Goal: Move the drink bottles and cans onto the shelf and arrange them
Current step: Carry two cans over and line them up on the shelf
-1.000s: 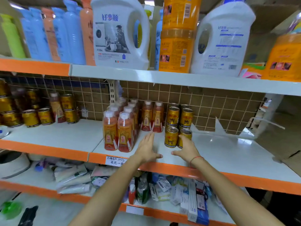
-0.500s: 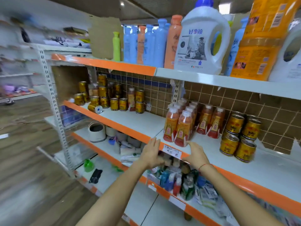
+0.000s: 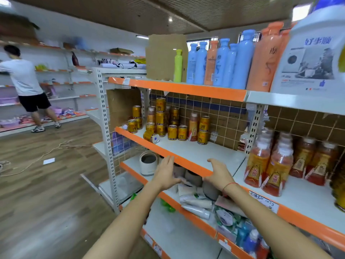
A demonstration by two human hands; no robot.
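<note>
- nearest, your left hand (image 3: 166,175) and right hand (image 3: 217,174) hover apart at the orange lip of the middle shelf (image 3: 188,152), fingers loose, neither holding anything.
- at near right, the drink bottles (image 3: 276,163) stand in tidy rows on that same shelf; they look like light plastic with smooth, possibly slippery labels, so take each around the body below the cap, not by the cap alone.
- farther left along the shelf, the gold cans (image 3: 172,124) stand bunched and partly stacked, with a few bottles among them; they look stiff and light, and a stack could topple if you nudge it, so wrap your fingers round one can's side.
- at the front of that cluster, a toppled can (image 3: 151,136) lies on its side near the edge and may roll; cup it from above.
- beyond, across the aisle, another person (image 3: 24,86) works at a far shelf.
</note>
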